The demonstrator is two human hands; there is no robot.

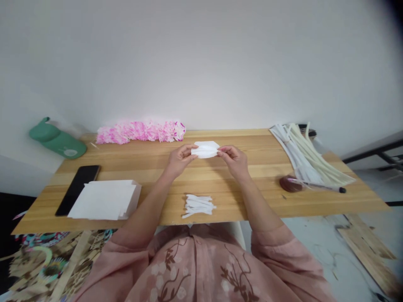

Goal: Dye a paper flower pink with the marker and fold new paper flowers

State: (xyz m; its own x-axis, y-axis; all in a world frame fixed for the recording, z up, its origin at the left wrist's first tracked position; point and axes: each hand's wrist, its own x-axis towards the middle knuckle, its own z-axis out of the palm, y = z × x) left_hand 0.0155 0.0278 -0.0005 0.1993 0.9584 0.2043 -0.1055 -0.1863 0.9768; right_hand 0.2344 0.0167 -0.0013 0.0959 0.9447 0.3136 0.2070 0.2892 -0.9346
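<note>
A small white paper piece [205,149] with a crease along its middle is held up over the wooden table [220,180]. My left hand [181,158] pinches its left end between thumb and fingers. My right hand [234,159] pinches its right end the same way. Below, near the table's front edge, lies a small pile of narrow white strips [199,205]. A stack of white paper sheets [103,199] rests to the left of my left forearm.
Pink and white ruffled paper pieces [141,131] line the back edge. At left are a green bottle [59,140] and a black phone [78,188]. At right lie bundled pale strips [310,157], a dark red round object [290,183] and a pen [317,185].
</note>
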